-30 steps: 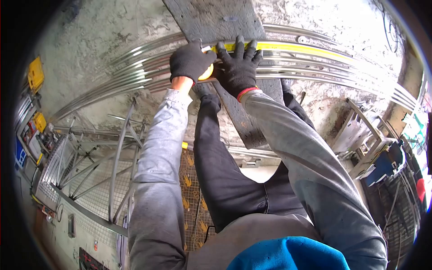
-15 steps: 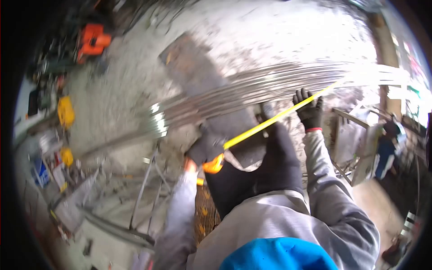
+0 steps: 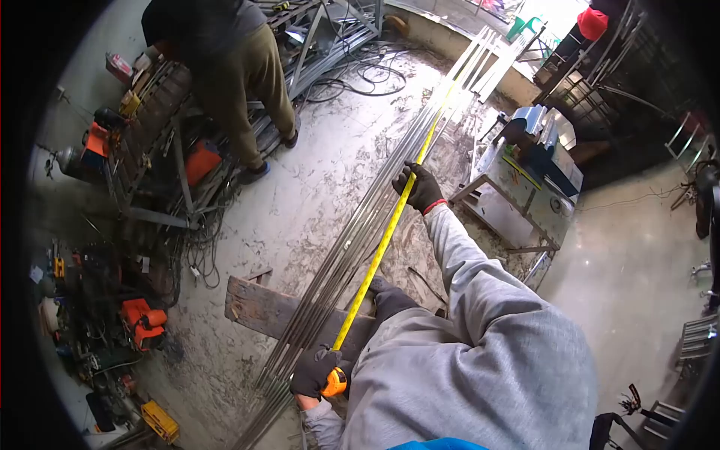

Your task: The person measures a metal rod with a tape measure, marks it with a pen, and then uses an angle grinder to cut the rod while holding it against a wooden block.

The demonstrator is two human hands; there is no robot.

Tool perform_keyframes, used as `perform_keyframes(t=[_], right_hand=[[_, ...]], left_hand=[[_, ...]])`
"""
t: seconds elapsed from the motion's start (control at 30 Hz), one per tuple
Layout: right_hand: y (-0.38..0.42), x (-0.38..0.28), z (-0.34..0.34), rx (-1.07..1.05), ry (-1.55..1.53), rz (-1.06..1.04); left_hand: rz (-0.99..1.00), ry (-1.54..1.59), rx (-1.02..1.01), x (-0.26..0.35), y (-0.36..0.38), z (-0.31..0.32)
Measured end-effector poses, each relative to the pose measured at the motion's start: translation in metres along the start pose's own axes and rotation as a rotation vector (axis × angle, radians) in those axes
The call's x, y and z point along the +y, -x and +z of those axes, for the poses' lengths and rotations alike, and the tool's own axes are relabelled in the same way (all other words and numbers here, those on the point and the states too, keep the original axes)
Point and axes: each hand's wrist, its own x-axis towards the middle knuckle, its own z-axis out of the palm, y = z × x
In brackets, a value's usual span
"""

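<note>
My left hand point(image 3: 315, 371), in a dark glove, is closed around the orange case of a tape measure point(image 3: 335, 382) low in the view. Its yellow blade point(image 3: 381, 247) is pulled out long and slants up and away over a bundle of long thin metal bars point(image 3: 352, 232). Farther along, my right hand point(image 3: 420, 187), in a dark glove with a red cuff, has its fingers curled about the blade. The bars run beneath and beside the tape; where the blade's far end lies is too bright to tell.
A wooden plank point(image 3: 262, 307) lies under the bars. Right of them stands a small worktable point(image 3: 517, 195) with tools. A person point(image 3: 240, 82) stands at a metal frame, upper left. Cables point(image 3: 367, 75) lie on the floor; an orange tool point(image 3: 142, 322) and a yellow case point(image 3: 160, 421) are at left.
The view has swung round and moved, so the bars now slant upward and a person is in view. My right hand's fingers, spread under the blade before, are now curled on it.
</note>
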Motion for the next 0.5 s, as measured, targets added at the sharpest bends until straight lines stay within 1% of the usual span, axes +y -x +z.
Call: perform_keyframes(t=[0.03,0.13,0.23,0.33,0.37,0.43,0.47,0.5], right_hand=[[0.002,-0.004,0.008,-0.005,0.038,-0.025],[0.005,-0.012,0.02,-0.031,0.012,-0.041],[-0.007,-0.008,0.0,-0.06,-0.053,0.018],[-0.008,0.006,-0.008,-0.028,-0.136,0.09],[-0.014,0.009,-0.018,-0.077,-0.199,0.134],[-0.029,0.013,-0.04,-0.327,-0.153,0.167],[-0.019,0.007,-0.026,-0.327,-0.154,0.167],[-0.011,-0.003,-0.009,-0.103,-0.091,0.098]], left_hand=[[-0.06,0.054,-0.032,0.008,-0.009,-0.004],[0.035,-0.001,0.001,0.015,-0.019,-0.014],[0.041,0.005,0.041,0.015,-0.013,-0.019],[0.001,0.028,0.08,0.006,0.004,-0.022],[-0.016,0.038,0.09,0.003,0.011,-0.022],[-0.048,0.052,0.108,-0.004,0.022,-0.022],[-0.057,0.051,0.111,-0.005,0.024,-0.021],[-0.06,0.046,0.115,-0.006,0.025,-0.021]])
